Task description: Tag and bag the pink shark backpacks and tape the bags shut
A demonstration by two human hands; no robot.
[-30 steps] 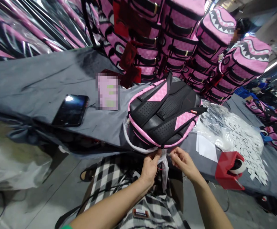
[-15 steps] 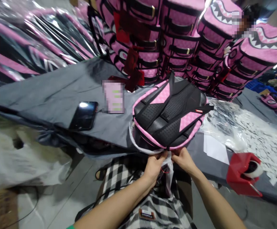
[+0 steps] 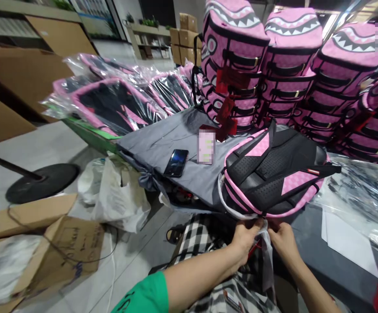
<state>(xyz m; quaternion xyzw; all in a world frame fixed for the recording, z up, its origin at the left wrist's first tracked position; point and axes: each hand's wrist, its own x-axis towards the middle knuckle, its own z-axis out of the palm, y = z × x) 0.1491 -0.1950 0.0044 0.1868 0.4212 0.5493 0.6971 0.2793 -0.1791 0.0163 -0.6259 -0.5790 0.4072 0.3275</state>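
Note:
A pink and black backpack (image 3: 273, 174) lies back-side up on the grey cloth-covered table (image 3: 166, 143), its bottom edge at the table's front. My left hand (image 3: 246, 237) and my right hand (image 3: 283, 239) meet just below that edge, both pinched on a thin white plastic strip (image 3: 267, 248) that hangs down from the backpack. A red thread shows between the hands.
A black phone (image 3: 176, 162) and a small card lie on the cloth. Stacked pink backpacks (image 3: 273, 69) stand behind, bagged ones (image 3: 117, 98) at the left. Clear plastic bags (image 3: 361, 195), white paper (image 3: 345, 237), floor cartons (image 3: 55, 243) and a white bag (image 3: 117, 195) surround.
My hands have come together under the backpack's edge and hold the white strip. The view has swung left and up, bringing the floor, cartons and shelves into sight.

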